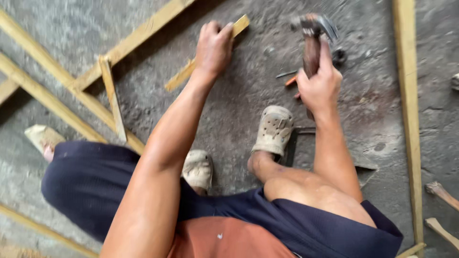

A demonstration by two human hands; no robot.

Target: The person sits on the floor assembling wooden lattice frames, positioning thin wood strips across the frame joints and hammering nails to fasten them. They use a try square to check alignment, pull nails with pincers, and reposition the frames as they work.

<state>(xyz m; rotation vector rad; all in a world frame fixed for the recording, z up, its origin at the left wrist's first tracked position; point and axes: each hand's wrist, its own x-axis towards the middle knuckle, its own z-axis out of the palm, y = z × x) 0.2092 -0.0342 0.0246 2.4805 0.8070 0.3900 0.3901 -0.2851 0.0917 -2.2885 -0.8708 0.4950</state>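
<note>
My left hand (213, 47) grips a short wooden batten (179, 79) that lies slantwise on the concrete floor. The batten's far end pokes out past my fingers. My right hand (319, 85) is closed around the brown wooden handle of a claw hammer (313, 33), whose metal head is raised above the floor. I am crouching, with my knees and dark shorts low in the view and two worn pale shoes (273, 129) planted on the floor between my arms.
A frame of long wooden battens (52, 98) lies on the left. One long batten (410, 110) runs down the right side. Small dark and orange bits (290, 80) lie near the hammer. Two wooden handles (442, 193) lie at the right edge.
</note>
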